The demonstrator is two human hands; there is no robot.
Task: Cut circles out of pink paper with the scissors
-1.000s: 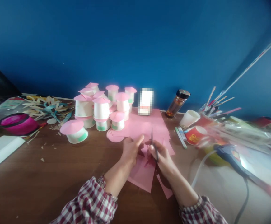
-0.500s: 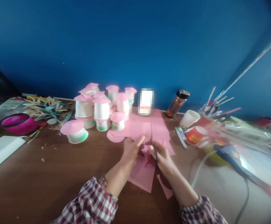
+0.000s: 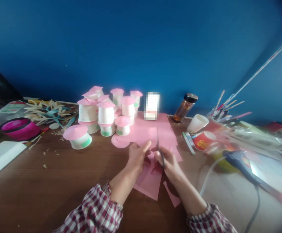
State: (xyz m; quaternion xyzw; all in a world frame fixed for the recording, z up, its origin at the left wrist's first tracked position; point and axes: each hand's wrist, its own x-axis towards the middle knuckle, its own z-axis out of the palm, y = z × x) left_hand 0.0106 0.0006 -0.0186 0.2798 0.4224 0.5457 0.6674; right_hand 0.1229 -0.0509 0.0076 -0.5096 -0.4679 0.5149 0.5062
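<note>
My right hand [image 3: 169, 165] is closed around dark-handled scissors [image 3: 162, 158], their thin blades pointing away toward the wall. Just beside it, my left hand [image 3: 137, 158] is closed on pink paper [image 3: 147, 183], which hangs toward me between the hands; the fingers hide part of its shape. Larger pink sheets [image 3: 152, 126] lie flat beyond both hands. A narrow pink offcut [image 3: 172, 195] rests on the table near my right wrist.
Several white paper cups with pink cone tops [image 3: 106, 113] are grouped at the back left; one capped cup [image 3: 77, 137] stands nearer. On the right are a tilted bottle [image 3: 183, 110], a red paper cup [image 3: 204, 140] and a glue gun [image 3: 240, 163]. A white box [image 3: 6, 155] sits left.
</note>
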